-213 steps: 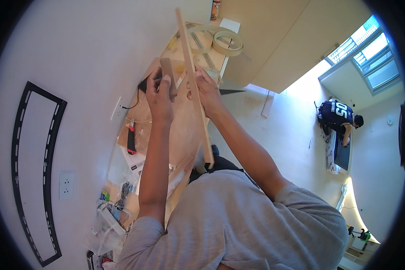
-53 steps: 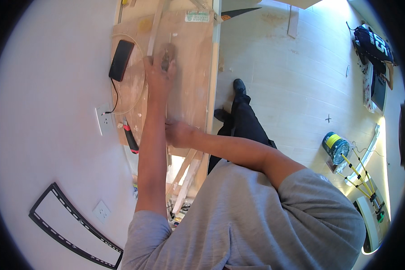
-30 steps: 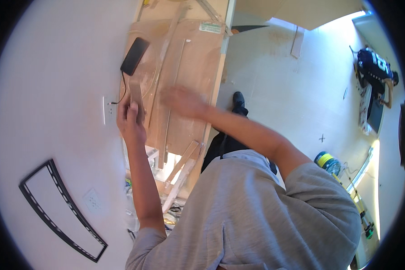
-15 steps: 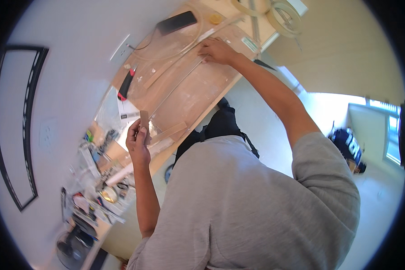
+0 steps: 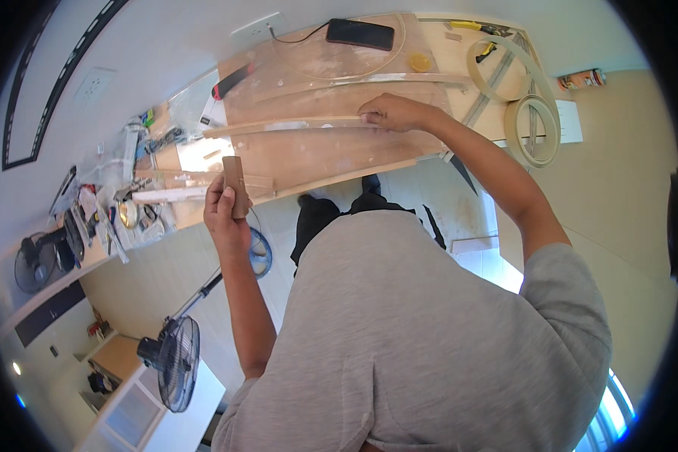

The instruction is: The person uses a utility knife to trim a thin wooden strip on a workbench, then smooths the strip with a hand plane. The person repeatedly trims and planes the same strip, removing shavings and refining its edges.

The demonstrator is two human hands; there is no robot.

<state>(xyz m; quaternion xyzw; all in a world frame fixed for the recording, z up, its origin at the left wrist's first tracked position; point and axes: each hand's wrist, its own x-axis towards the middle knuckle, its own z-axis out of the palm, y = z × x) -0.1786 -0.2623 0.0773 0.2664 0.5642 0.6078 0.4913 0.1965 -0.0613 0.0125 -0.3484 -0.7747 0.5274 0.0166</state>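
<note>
In my left hand [image 5: 226, 215] is a small flat brown block [image 5: 235, 187], held upright between thumb and fingers in front of the table's near edge. My right hand [image 5: 399, 113] is closed over the right end of a long thin wooden strip [image 5: 294, 124]. The strip runs leftward across the brown work board [image 5: 339, 154], and its left end reaches a bright, glaring patch. Behind it, another long pale strip [image 5: 384, 78] lies along the board. A red and black utility knife [image 5: 233, 81] rests at the board's left side.
Towards the back lie a phone [image 5: 360, 34] on a cable and a yellow round piece [image 5: 420, 62]. Rolls of edge banding [image 5: 533, 132] sit on the right. Tools and plastic bags [image 5: 128, 188] crowd the left end. A standing fan [image 5: 177, 361] is at lower left.
My view has swung round, so the table now runs across the picture. My left hand keeps the brown block. My right hand stays at the strip's far end, now with its fingers closed there.
</note>
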